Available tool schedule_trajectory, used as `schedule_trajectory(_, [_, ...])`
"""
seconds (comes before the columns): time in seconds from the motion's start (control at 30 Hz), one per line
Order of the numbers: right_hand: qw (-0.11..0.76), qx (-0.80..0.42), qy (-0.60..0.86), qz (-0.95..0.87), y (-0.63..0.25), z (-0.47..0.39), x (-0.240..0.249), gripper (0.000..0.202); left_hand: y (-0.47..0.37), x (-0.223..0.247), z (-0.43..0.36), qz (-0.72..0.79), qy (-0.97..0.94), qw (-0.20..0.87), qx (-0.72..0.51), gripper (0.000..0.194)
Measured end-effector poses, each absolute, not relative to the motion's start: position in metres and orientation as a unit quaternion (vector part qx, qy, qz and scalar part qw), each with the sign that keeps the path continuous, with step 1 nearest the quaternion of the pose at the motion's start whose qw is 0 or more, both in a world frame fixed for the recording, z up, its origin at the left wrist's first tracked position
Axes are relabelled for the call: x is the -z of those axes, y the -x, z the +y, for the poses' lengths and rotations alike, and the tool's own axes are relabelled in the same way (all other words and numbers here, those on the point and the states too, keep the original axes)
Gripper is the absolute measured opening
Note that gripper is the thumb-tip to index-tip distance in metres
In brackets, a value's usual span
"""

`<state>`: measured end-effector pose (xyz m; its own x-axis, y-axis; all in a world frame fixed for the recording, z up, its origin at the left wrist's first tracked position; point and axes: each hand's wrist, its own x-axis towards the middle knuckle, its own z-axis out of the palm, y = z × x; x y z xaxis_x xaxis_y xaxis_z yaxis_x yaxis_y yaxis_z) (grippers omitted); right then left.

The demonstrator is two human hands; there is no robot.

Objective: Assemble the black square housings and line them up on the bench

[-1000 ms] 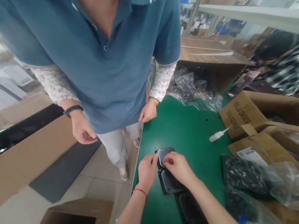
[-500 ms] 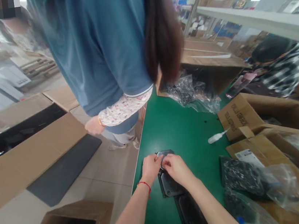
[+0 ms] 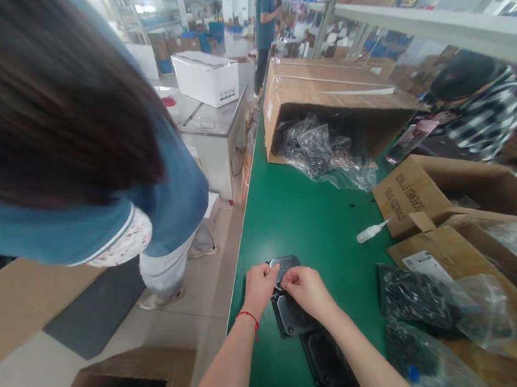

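Observation:
A dark, flat, square-cornered part with a glossy face (image 3: 287, 261) lies on the green table, at the far end of a row of similar parts. My left hand (image 3: 259, 288) grips its left edge, the thumb resting on top. Over the near side of the same part, my right hand (image 3: 308, 287) is closed in a pinch; whatever lies between its fingertips is too small to make out. Just below my hands sits a second black part (image 3: 294, 317), partly under my right wrist. A third black part (image 3: 328, 357) lies nearer, beside my right forearm.
On the green tabletop (image 3: 284, 209) lies a white dropper bottle (image 3: 369, 233). A large open carton (image 3: 330, 89) with plastic bags stands at the back. Bagged black parts (image 3: 417, 293) and open cartons (image 3: 411, 195) line the right. A person in blue (image 3: 167, 193) stands close on the left.
The person in blue has moved nearer and to the left, revealing a white box and a cabinet behind. My hands stay at the same black part, with slight finger movement.

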<state>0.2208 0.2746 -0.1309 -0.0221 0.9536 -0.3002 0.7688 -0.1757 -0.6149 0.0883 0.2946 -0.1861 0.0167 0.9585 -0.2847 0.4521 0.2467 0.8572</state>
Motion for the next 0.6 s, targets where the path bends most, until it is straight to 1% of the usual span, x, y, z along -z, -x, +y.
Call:
schedule_trajectory(0.2, [0.11,-0.305,0.675,-0.663,-0.211,0.276,0.124,0.022,-0.091,0.187,0.293,0.65,-0.539,0.452,-0.287,0.046])
schedule_trajectory(0.47, [0.078,-0.336,0.678,-0.649,-0.214,0.293,0.123,0.02,-0.095,0.193,0.292,0.662,-0.517,0.46,-0.287,0.047])
schedule_trajectory(0.6, [0.088,-0.355,0.685,-0.63,-0.218,0.293,0.122,0.015,-0.092,0.193,0.294,0.659,-0.513,0.472,-0.281,0.047])
